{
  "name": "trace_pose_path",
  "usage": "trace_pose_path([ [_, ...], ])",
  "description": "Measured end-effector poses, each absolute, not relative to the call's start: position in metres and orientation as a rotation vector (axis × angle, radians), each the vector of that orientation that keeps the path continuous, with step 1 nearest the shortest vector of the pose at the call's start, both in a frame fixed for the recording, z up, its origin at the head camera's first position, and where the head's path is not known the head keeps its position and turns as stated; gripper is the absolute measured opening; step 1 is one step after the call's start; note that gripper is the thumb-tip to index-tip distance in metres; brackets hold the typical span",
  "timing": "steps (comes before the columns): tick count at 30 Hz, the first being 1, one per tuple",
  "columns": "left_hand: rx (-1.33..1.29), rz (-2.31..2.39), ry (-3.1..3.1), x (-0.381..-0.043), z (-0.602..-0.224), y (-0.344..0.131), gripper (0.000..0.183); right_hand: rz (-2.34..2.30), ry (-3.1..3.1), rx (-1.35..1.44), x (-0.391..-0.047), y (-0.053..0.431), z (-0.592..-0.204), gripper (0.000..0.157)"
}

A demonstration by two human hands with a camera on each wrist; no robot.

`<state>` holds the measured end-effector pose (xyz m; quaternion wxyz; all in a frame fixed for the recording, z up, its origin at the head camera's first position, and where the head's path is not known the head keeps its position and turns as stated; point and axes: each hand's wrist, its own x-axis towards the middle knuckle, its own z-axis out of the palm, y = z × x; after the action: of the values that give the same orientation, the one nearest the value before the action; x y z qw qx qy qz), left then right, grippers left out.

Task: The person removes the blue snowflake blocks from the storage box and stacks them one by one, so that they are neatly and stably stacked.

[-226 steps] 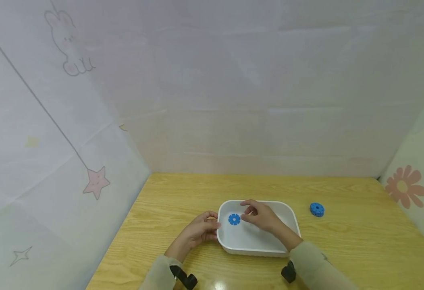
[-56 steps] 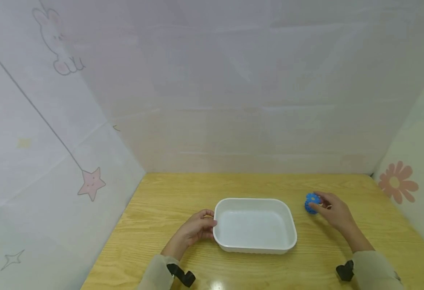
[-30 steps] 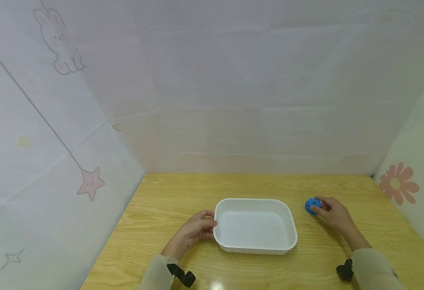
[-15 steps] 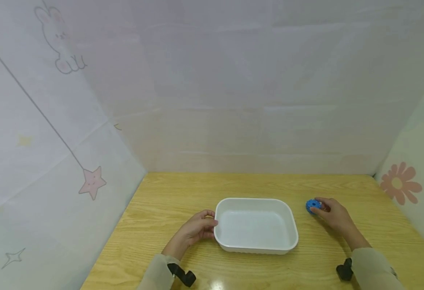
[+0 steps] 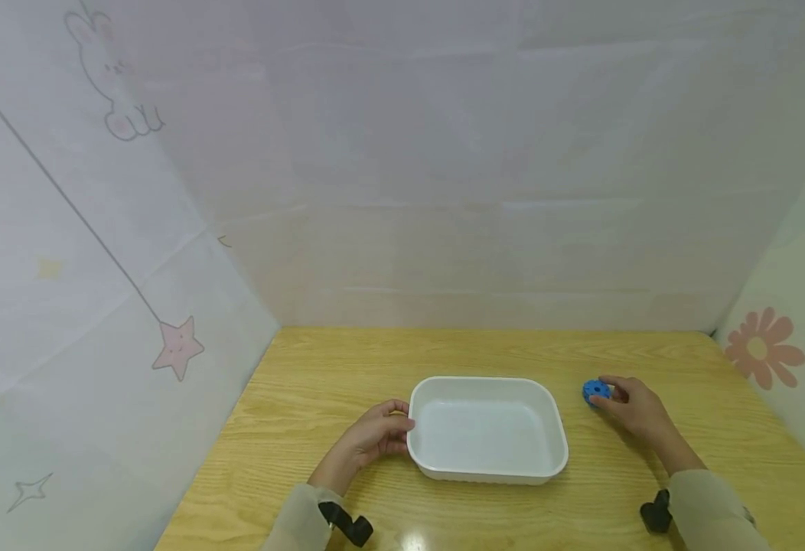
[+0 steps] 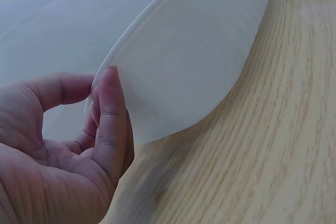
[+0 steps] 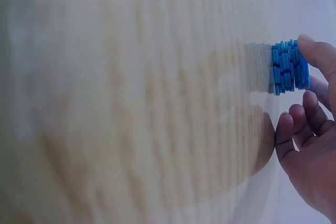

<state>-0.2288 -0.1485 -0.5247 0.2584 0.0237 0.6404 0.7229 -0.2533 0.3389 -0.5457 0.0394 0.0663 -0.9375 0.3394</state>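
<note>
My left hand (image 5: 375, 435) pinches the left rim of a white rectangular plastic tray (image 5: 487, 471), thumb over the edge and fingers outside. In the left wrist view the tray's outer wall (image 6: 189, 56) rises beside that hand (image 6: 63, 145). To the right of the tray, several blue notched discs stand in a stack (image 5: 594, 393) on the table. The right hand (image 5: 640, 412) grips the stack's upper part between thumb and index finger. The right wrist view shows the stack (image 7: 286, 69) from the side, its discs slightly uneven; the other fingers of the hand (image 7: 315, 145) curl below it.
The light wooden table (image 5: 347, 360) spreads around the tray, with pale patterned sheets (image 5: 402, 191) hanging behind it and at both sides. A black wrist mount (image 5: 347, 524) sits on the left sleeve, another mount (image 5: 656, 511) on the right.
Earlier the right hand was over the tray, where a blue disc lay. It then held a disc tilted above the stack; now that disc lies flat on top. The left hand stays at the rim.
</note>
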Motion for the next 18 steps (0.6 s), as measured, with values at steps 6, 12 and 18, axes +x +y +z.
trace_pose_path([
  [6,0.068,1.97,1.725,-0.2275,-0.5238,-0.1479,0.036,1.037,-2.884,0.207,-0.2534,0.3396,-0.5455,0.061],
  [12,0.068,1.966,1.723,-0.2279,-0.5247,-0.1493,0.039,1.042,-2.884,0.197,-0.2527,0.3395,-0.5446,0.06],
  [18,0.068,1.965,1.716,-0.2282,-0.5245,-0.15,0.039,1.052,-2.899,0.174,-0.2541,0.34,-0.5443,0.063],
])
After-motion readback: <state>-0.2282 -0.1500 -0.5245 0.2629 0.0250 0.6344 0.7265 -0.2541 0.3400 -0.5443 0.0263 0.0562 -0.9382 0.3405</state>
